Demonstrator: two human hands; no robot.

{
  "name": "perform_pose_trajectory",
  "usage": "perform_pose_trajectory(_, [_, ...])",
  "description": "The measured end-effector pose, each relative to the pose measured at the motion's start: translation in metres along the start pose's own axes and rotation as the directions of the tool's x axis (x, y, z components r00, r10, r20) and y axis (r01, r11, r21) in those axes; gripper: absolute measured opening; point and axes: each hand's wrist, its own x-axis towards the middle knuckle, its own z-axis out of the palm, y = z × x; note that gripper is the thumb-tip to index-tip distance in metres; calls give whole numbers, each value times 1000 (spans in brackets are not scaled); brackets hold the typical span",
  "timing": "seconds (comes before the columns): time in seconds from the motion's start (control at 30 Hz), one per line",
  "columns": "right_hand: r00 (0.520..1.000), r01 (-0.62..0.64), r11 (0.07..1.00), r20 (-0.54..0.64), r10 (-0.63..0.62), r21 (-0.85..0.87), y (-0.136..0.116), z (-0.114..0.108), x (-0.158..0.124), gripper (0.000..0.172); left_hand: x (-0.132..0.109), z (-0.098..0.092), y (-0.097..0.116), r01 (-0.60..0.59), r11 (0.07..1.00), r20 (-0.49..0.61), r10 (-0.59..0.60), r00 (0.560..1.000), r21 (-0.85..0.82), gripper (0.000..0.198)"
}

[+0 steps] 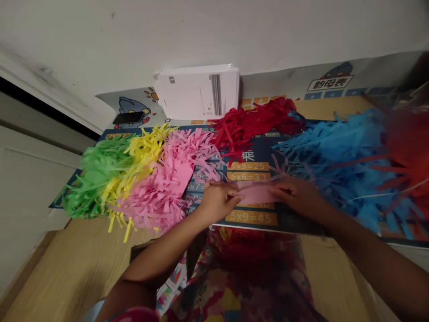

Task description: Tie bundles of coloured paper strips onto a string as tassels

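Observation:
A small pink paper sheet (256, 194) lies between my two hands on a dark multiplication-table mat (254, 162). My left hand (217, 199) pinches its left edge with fingers closed. The right edge is gripped by my right hand (296, 193), fingers curled on the paper. A thin pink strip runs from the sheet's top toward the right. Left of my hands sits a pile of pink paper strips (170, 179), with a whole pink sheet (181, 176) on it.
Piles of shredded paper ring the mat: green (95, 176), yellow (140, 156), red (254, 120), blue (338, 156) and orange-red (407, 147). A white box (197, 93) and a black phone (128, 117) stand against the wall. Wooden floor lies at lower left.

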Motion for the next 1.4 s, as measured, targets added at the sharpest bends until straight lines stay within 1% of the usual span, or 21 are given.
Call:
perform_pose_trajectory(0.07, [998, -69, 997, 6, 69, -36, -3, -1, 6, 34, 6, 0, 3, 72, 994, -10, -72, 997, 77, 24])
perform_pose_trajectory(0.13, [992, -123, 988, -4, 123, -90, -5, -2, 11, 29, 12, 1, 7, 114, 979, -21, -112, 994, 168, 27])
perform_pose_trajectory(0.2, [987, -160, 980, -7, 160, -120, -7, -3, 15, 29, 17, 2, 11, 134, 961, -10, -135, 991, 242, 32])
perform_pose_trajectory(0.3, [979, -204, 974, 5, 205, -98, -8, -2, 18, 32, 22, 3, 13, 152, 942, 13, -163, 987, 300, 36])
perform_pose_trajectory(0.37, [973, -230, 968, -1, 231, -100, -7, -1, 18, 34, 24, 3, 13, 161, 936, 17, -175, 984, 312, 36])
perform_pose_trajectory(0.5, [972, -235, 964, -27, 234, -126, -5, 2, 19, 40, 26, 4, 11, 157, 933, 18, -172, 985, 325, 36])
perform_pose_trajectory(0.63, [966, -258, 951, -28, 257, -168, -5, 3, 20, 45, 29, 4, 11, 150, 932, 22, -166, 986, 330, 35])
perform_pose_trajectory(0.9, [957, -287, 940, -11, 290, -186, -10, 1, 22, 43, 33, 4, 10, 139, 916, 17, -157, 987, 376, 34])
perform_pose_trajectory(1.07, [957, -290, 938, -24, 291, -189, -11, -1, 22, 42, 34, 1, 13, 143, 898, 47, -178, 983, 417, 35])
perform_pose_trajectory(1.17, [949, -308, 931, 0, 314, -195, -12, -1, 24, 44, 33, 2, 15, 136, 892, 42, -171, 984, 431, 33])
perform_pose_trajectory(1.23, [947, -311, 930, 14, 320, -197, -12, 0, 25, 41, 33, 3, 13, 125, 890, -17, -131, 991, 439, 28])
perform_pose_trajectory(1.27, [948, -311, 930, 4, 317, -196, -11, 0, 26, 38, 32, 4, 12, 95, 887, -65, -74, 995, 452, 26])
perform_pose_trajectory(1.3, [953, -301, 933, -26, 303, -198, -11, 0, 26, 34, 32, 4, 10, 33, 879, -101, 18, 995, 475, 25])
perform_pose_trajectory(1.33, [961, -275, 938, -73, 265, -211, -12, -1, 25, 30, 32, 4, 8, -64, 861, -105, 135, 985, 504, 25])
perform_pose_trajectory(1.37, [970, -230, 944, -133, 203, -237, -13, -3, 23, 26, 32, 3, 6, -182, 827, -69, 256, 964, 532, 25])
perform_pose_trajectory(1.4, [974, -167, 947, -194, 115, -273, -14, -5, 20, 22, 32, 1, 4, -296, 782, -1, 355, 935, 549, 27])
